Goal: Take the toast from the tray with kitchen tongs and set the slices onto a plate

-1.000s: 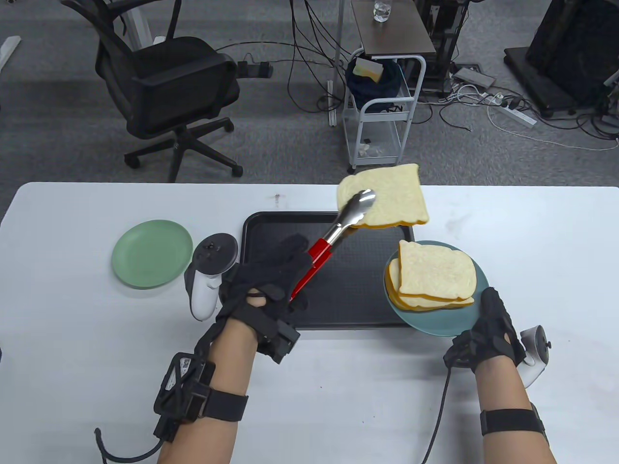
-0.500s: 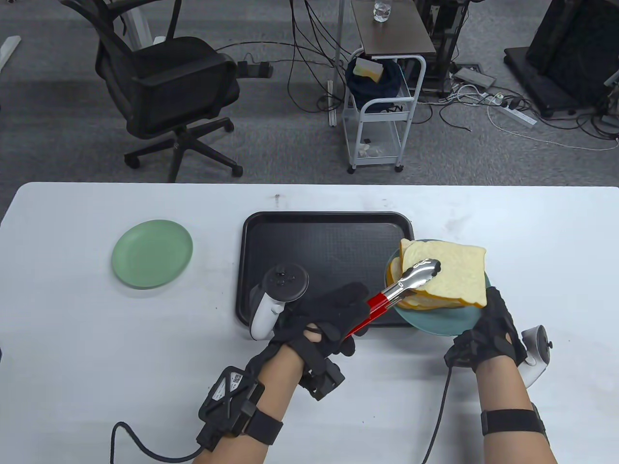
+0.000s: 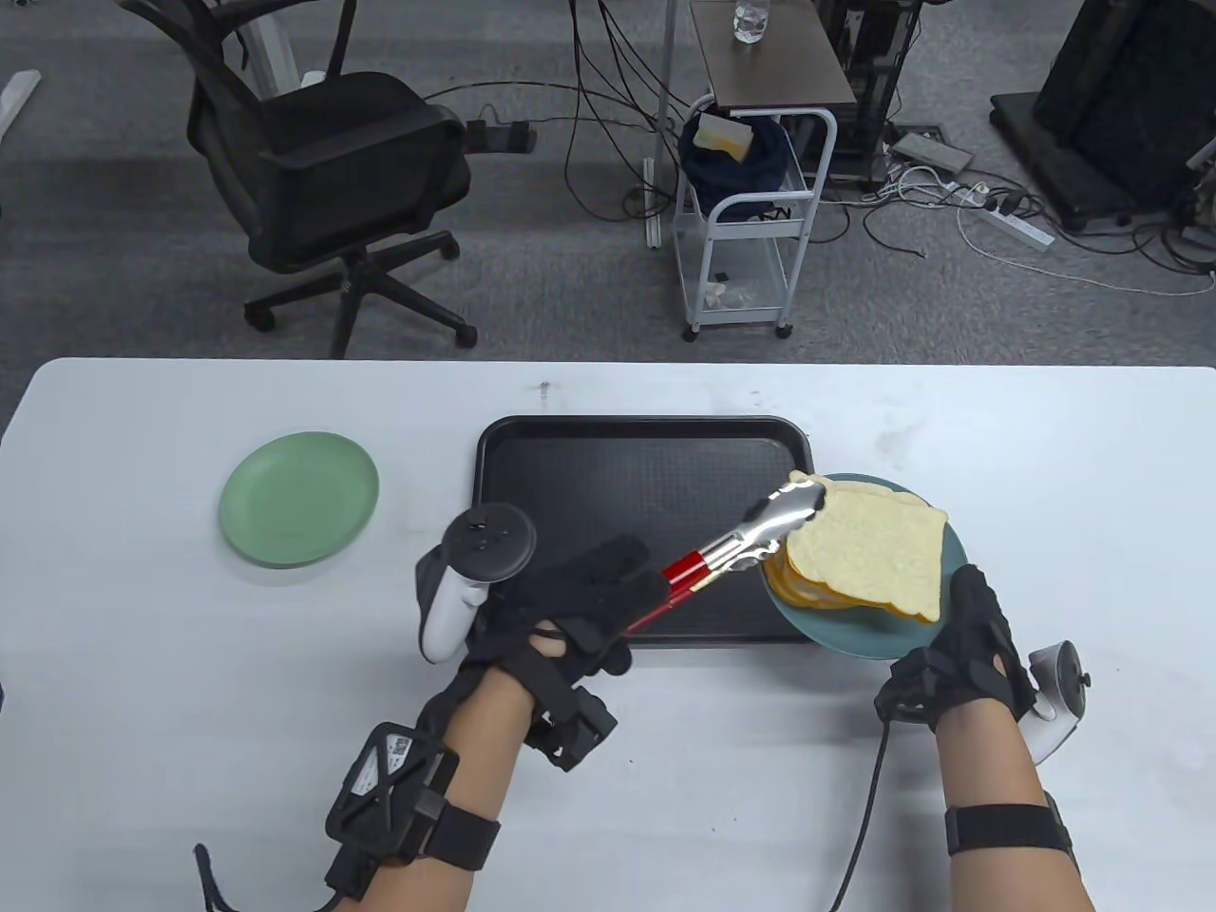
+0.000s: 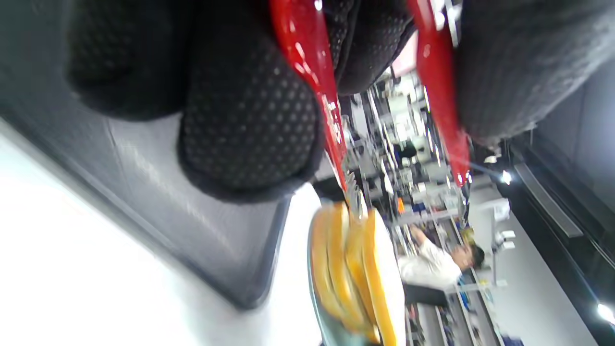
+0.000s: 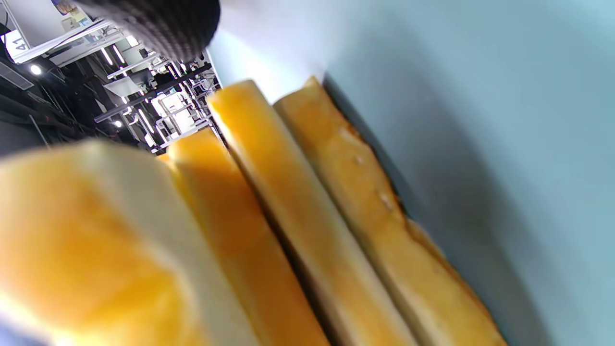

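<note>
Several toast slices (image 3: pixel 869 560) lie stacked on a blue plate (image 3: pixel 855 648) at the right edge of the black tray (image 3: pixel 608 475), which holds no toast. My left hand (image 3: pixel 608 589) grips the red handles of the tongs (image 3: pixel 731 551); the metal tips sit at the top slice's left edge. In the left wrist view the two red tong arms (image 4: pixel 312 81) stand apart above the toast stack (image 4: pixel 355 269). My right hand (image 3: pixel 961 622) holds the plate's near right rim. The right wrist view shows the slice edges (image 5: pixel 298 216) up close on the plate (image 5: pixel 480 120).
A green plate (image 3: pixel 299 499) lies on the white table (image 3: pixel 142 665) left of the tray. Beyond the table's far edge stand an office chair (image 3: pixel 323 180) and a small white cart (image 3: pixel 750 218), with cables on the floor.
The tongs carried a slice from above the tray's far right corner down onto the stack. Since then my left hand has drawn back to the left and the slice lies on the stack.
</note>
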The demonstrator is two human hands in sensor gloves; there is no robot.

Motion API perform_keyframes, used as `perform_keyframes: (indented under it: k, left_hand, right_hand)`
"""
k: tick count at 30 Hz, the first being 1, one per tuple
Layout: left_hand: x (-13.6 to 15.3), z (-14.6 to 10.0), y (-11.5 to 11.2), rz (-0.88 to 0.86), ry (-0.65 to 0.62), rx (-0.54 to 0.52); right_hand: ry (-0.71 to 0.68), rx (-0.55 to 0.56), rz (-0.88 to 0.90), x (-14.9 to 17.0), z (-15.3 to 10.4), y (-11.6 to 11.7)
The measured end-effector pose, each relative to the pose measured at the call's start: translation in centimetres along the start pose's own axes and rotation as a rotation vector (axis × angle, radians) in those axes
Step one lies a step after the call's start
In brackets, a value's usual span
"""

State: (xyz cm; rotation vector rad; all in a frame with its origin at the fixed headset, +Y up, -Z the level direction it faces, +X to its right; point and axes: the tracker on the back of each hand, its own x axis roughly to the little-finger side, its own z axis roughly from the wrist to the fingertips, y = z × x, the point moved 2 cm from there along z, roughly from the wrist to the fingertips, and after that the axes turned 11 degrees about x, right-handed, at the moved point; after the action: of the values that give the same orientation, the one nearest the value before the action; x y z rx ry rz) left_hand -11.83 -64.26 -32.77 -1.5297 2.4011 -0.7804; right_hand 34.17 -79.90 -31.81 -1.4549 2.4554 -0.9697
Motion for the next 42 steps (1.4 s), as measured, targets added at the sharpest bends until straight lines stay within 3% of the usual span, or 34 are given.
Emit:
perform_keyframes:
  k: [5, 7, 12, 20, 25, 35, 42]
  left_hand:
    - [1.6, -3.8, 8.7, 0.041, 0.072, -0.354]
    - [3.1, -4.8, 11.1, 0.101, 0.143, -0.479]
    - [9.3, -5.3, 14.9, 0.204, 0.365, -0.636]
    - [19.0, -4.0, 16.5, 0.239, 0.630, -0.685]
    - [21.6, -3.4, 16.9, 0.279, 0.700, -0.676]
    - [24.3, -3.1, 17.0, 0.261, 0.765, -0.651]
    - [22.4, -4.7, 17.0, 0.243, 0.737, -0.680]
  right_hand:
    - [-0.001, -0.003, 0.009, -0.1, 0.0, -0.1]
    - [0.000, -0.006, 0.010, 0.0, 0.0, -0.1]
    - [-0.002, -0.003, 0.000, 0.0, 0.1, -0.1]
    - [-0.009, 0.005, -0.007, -0.1, 0.1, -0.3]
    - [-0.015, 0.012, -0.015, -0.2, 0.2, -0.3]
    - [-0.024, 0.028, -0.022, -0.2, 0.3, -0.5]
    - [-0.024, 0.025, -0.016, -0.3, 0.3, -0.5]
